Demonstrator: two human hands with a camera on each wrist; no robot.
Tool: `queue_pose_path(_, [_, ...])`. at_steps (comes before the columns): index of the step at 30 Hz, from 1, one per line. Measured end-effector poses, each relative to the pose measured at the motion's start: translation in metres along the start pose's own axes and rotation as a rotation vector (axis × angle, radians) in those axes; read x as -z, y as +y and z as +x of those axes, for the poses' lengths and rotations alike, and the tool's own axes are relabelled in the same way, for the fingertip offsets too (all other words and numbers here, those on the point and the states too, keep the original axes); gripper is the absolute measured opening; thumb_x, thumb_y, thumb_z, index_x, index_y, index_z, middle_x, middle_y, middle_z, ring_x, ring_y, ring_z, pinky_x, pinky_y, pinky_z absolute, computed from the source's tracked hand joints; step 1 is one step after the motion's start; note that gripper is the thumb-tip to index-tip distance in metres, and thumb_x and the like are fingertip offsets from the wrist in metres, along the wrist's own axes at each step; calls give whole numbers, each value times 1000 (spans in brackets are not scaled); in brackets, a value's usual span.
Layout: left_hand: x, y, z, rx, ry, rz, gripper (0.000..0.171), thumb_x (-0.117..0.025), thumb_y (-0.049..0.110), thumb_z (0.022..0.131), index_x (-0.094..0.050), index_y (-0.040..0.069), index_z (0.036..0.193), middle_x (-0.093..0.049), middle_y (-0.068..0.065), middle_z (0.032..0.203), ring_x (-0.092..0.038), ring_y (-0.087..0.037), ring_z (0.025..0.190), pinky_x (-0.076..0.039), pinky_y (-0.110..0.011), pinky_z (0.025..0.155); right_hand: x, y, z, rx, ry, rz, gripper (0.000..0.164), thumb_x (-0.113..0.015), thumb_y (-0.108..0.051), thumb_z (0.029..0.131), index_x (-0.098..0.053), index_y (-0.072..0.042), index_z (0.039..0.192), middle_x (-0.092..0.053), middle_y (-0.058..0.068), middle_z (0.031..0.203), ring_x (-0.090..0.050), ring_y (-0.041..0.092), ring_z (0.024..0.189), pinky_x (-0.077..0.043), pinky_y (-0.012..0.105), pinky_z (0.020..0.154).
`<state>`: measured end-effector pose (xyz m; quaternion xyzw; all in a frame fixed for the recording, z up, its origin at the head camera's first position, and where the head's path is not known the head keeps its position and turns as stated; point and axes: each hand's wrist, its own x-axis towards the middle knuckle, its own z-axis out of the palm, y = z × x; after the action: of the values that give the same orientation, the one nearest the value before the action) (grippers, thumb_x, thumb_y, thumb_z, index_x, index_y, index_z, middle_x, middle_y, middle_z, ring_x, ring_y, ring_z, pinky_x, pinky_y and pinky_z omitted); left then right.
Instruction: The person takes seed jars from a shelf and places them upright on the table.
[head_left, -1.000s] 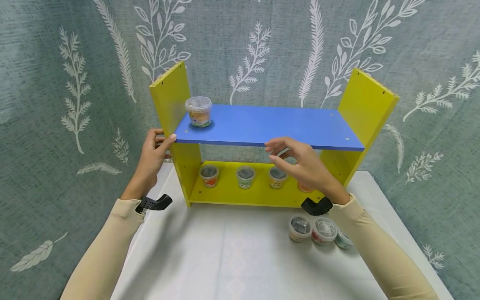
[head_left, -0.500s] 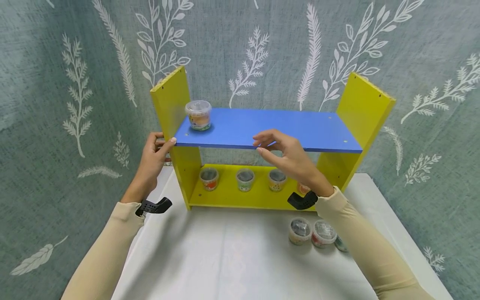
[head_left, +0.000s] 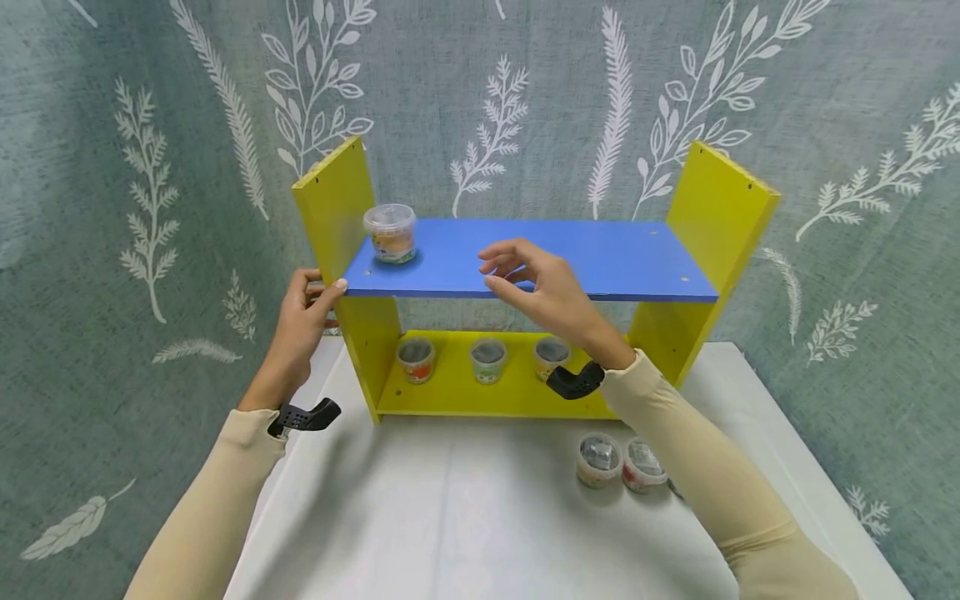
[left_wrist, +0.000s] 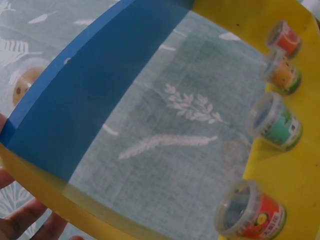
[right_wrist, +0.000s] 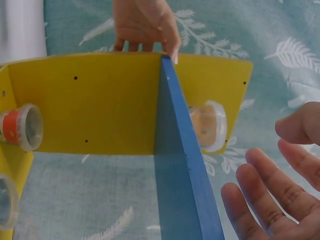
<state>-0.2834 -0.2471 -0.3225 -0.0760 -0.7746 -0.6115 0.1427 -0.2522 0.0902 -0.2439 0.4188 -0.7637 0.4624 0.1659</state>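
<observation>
A shelf unit stands on the table, with yellow side panels and a blue middle board (head_left: 600, 250). My left hand (head_left: 296, 325) grips its left side panel (head_left: 337, 204), thumb at the blue board's front corner, other fingers (left_wrist: 27, 217) round the panel's outer side. My right hand (head_left: 547, 287) holds nothing; its fingers are loosely bent in front of and over the blue board's front edge. A clear lidded plastic tub (head_left: 391, 235) with an orange-toned label sits at the board's left end, left of my right fingertips.
On the yellow bottom board (head_left: 450, 402) stands a row of several similar tubs (left_wrist: 276, 121), one hidden by my right arm in the head view. More tubs (head_left: 598, 461) stand on the white table (head_left: 450, 517) at front right. Leaf-patterned cloth (head_left: 435, 108) hangs behind.
My right hand has moved left and slightly up along the blue board towards the tub, still holding nothing. My left hand keeps its grip on the side panel.
</observation>
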Motion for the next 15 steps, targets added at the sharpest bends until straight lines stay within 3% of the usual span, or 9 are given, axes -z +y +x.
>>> queue_pose_path(15, [0,2,-4,10,18,12,55,-54,52,93,-38,17,131,-46,-6,120,-45,-24,107,-39,-47,86,-14,3,31,-100,-18,26,31,-60,-10,94,-55,-6,124,-63,14,110,-59,24,94,-49,38,84])
